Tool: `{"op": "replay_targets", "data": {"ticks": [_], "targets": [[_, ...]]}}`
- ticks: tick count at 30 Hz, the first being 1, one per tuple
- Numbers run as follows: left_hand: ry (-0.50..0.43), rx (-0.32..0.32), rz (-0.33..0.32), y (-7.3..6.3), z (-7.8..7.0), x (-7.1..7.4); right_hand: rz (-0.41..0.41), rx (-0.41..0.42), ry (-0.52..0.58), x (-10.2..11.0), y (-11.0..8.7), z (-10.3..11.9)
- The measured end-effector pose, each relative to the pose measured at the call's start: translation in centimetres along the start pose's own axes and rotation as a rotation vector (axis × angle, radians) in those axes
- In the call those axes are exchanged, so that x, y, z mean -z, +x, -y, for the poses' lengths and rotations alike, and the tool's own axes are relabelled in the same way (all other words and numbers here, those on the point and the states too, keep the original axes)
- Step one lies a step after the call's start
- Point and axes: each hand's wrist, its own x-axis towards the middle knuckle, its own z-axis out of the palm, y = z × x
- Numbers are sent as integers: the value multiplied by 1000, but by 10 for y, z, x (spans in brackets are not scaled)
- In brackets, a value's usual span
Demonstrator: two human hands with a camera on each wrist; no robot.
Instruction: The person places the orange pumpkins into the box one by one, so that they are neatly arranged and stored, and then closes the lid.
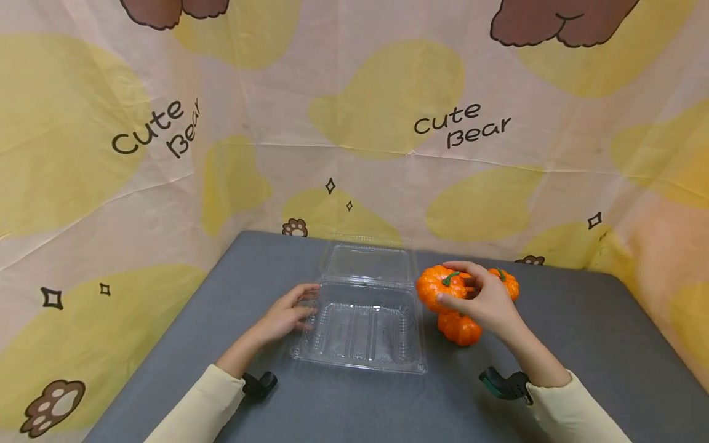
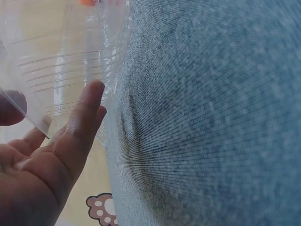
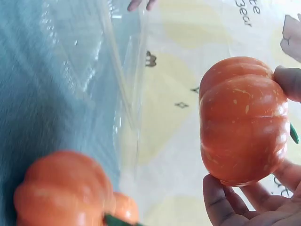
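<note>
My right hand (image 1: pixel 487 298) holds an orange toy pumpkin (image 1: pixel 434 288) with a green stem, thumb on one side and fingers on the other. In the right wrist view, this pumpkin (image 3: pixel 244 122) is raised above the table. A clear plastic clamshell box (image 1: pixel 360 363) lies with its lid (image 1: pixel 368 263) folded back. At the box's left side is my left hand (image 1: pixel 285 317), its fingers extended and spread along the wall. The left wrist view shows the fingers (image 2: pixel 84 110) close against the clear plastic.
Two more toy pumpkins rest on the grey table (image 1: pixel 343 406) right of the box: one nearer (image 1: pixel 460 330), partly under the held one, and one farther back (image 1: pixel 506 284), partly behind my right hand. A printed cloth (image 1: pixel 376 111) hangs around the table's back and sides.
</note>
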Motion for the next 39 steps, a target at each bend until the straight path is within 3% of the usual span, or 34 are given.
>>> {"op": "replay_targets", "data": {"ticks": [10,16,29,39], "targets": [[-5,5,4,0,-2,-1,29,55,59,-27,9,7],[1,1,4,0,-4,-2,77,83,154,-43,12,14],[26,12,-28,0,2,-3,142,96,235,-87,13,30],[22,21,-33,2,1,-3,89,100,238,-123,8,38]]}}
